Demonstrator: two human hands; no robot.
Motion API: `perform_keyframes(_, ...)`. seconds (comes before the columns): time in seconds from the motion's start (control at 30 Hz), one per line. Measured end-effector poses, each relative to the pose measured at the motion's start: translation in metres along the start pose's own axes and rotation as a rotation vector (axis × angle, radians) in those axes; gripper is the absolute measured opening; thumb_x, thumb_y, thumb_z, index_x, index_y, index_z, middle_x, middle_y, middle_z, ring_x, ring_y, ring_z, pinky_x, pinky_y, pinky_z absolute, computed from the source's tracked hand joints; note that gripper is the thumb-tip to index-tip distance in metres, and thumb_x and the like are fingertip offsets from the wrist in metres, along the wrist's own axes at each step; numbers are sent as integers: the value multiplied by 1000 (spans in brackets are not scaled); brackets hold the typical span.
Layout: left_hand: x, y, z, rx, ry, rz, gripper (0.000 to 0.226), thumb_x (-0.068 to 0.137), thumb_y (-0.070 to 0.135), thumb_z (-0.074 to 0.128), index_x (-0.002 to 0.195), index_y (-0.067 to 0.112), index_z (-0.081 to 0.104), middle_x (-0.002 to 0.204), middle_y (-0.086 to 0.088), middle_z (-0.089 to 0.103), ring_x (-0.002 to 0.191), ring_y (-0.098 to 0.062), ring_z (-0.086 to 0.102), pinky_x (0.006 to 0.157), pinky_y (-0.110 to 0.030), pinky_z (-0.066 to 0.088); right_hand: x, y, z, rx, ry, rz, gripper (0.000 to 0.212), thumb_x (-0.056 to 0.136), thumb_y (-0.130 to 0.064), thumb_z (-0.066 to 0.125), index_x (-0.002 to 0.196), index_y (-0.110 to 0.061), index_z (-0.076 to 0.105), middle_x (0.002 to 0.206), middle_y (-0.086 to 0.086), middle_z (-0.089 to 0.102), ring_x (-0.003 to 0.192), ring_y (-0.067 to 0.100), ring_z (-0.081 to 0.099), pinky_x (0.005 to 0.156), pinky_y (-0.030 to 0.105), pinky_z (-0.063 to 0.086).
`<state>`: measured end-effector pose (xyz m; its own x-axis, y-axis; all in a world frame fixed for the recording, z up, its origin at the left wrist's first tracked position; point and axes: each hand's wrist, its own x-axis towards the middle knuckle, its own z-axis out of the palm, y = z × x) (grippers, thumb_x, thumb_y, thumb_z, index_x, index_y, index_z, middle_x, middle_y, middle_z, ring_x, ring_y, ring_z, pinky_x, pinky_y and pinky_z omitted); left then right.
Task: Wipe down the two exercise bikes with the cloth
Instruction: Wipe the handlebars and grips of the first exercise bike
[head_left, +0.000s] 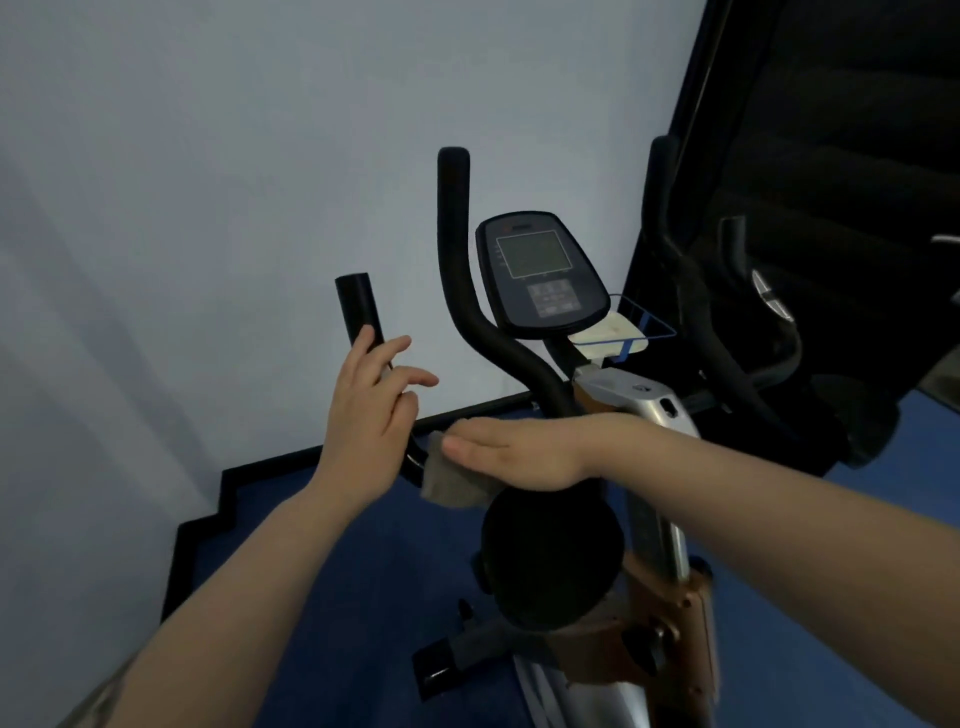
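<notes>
The left hand (371, 415) grips the left black foam-covered handlebar (358, 309) of the near exercise bike with silver and copper-coloured frame (660, 525). Its lower fingers wrap the bar; the index and middle fingers extend loosely past it to the right. The bar's capped end rises above the fingertips.

The right hand (519, 457) lies flat, fingers straight and together, pressing the grey folded cloth (449, 480) down. The cloth sits under and just ahead of those fingertips, at the lower bend of the left handlebar, touching it. Below the palm is a round black part of the bike (553, 561); its function cannot be determined.

Beyond the fingers stand the right black curved handlebar (457, 249) and the dark oval console with grey screen (540, 273). Behind the console, a blue wire holder (649, 325) carries a pale flat object.

Progress assessment: the wiping stage appears to be the handlebar of the first bike. Which surfaces are already clean cannot be determined. Judged remaining: the other handlebar, console, frame and seat, then the second dark machine (727, 332) to the right, apparently untouched.
</notes>
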<state>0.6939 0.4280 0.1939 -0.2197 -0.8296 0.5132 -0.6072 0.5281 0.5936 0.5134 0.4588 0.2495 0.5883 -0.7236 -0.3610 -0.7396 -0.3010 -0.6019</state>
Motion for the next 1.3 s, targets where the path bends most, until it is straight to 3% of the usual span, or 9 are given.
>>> perform_keyframes(0.07, 0, 1, 0, -8, 2, -7, 36, 92, 14, 36, 107, 14, 69, 146, 0, 41, 146, -10, 5, 112, -10, 5, 4, 0, 0, -155, -3, 10, 34, 102, -49, 29, 105, -17, 42, 91, -8, 45, 87, 12, 49, 80, 33, 37)
perform_keyframes(0.13, 1, -1, -2, -18, -6, -6, 36, 93, 13, 35, 106, 15, 69, 143, 4, 39, 147, -13, 6, 108, -3, 3, 17, -9, 8, -240, 4, 26, 34, 101, -52, 29, 102, -19, 38, 85, -8, 45, 77, 12, 47, 71, 32, 33)
perform_keyframes(0.4, 1, -3, 1, 10, -1, 34, 33, 93, 11, 36, 102, 26, 64, 142, 4, 38, 148, -20, 10, 109, -4, 3, 2, 8, -8, -261, -85, 18, 45, 99, -41, 46, 134, -15, 36, 123, 6, 48, 96, 20, 51, 76, 34, 39)
perform_keyframes(0.57, 1, -4, 3, 24, 14, 32, 34, 94, 11, 34, 101, 25, 64, 142, 6, 38, 148, -17, 9, 110, -5, 3, 22, -7, 12, -139, 40, -8, 33, 101, -46, 38, 109, -14, 40, 101, 1, 53, 83, 15, 50, 65, 30, 35)
perform_keyframes(0.67, 0, -5, -1, 20, -21, 48, 32, 96, 7, 39, 102, 28, 62, 143, 7, 37, 145, -1, 3, 107, -1, 3, 8, 3, -3, -114, -28, -16, 31, 100, -39, 45, 117, -13, 42, 90, -6, 48, 82, 12, 49, 64, 25, 35)
perform_keyframes(0.73, 0, -5, -3, 11, -29, 52, 32, 97, 6, 39, 102, 27, 63, 144, 7, 36, 144, 5, 0, 107, -1, 3, 8, 4, -8, -124, -77, 31, 37, 100, -39, 46, 124, -11, 42, 94, -3, 51, 86, 14, 51, 68, 27, 39)
perform_keyframes(0.87, -1, -4, -3, -8, -33, 31, 33, 95, 14, 35, 103, 18, 67, 144, 7, 37, 147, -5, 2, 111, -5, 2, 29, -17, 11, -82, 6, 39, 43, 100, -47, 39, 120, -9, 43, 96, -2, 52, 77, 8, 48, 63, 25, 34)
perform_keyframes(1.1, 0, -7, -8, -8, -77, 82, 30, 99, 3, 40, 105, 19, 65, 145, 7, 34, 145, 4, -5, 107, -1, 3, 11, -6, -2, -151, -76, 96, 31, 99, -44, 46, 113, -18, 38, 106, 1, 46, 87, 17, 49, 72, 33, 37)
perform_keyframes(1.3, -2, -7, -10, 22, -89, 86, 29, 100, 0, 42, 107, 14, 66, 146, 4, 34, 144, 5, -7, 108, -2, 1, 18, -13, 12, -116, 41, 58, 30, 98, -47, 44, 107, -19, 38, 100, -4, 44, 86, 15, 48, 71, 31, 35)
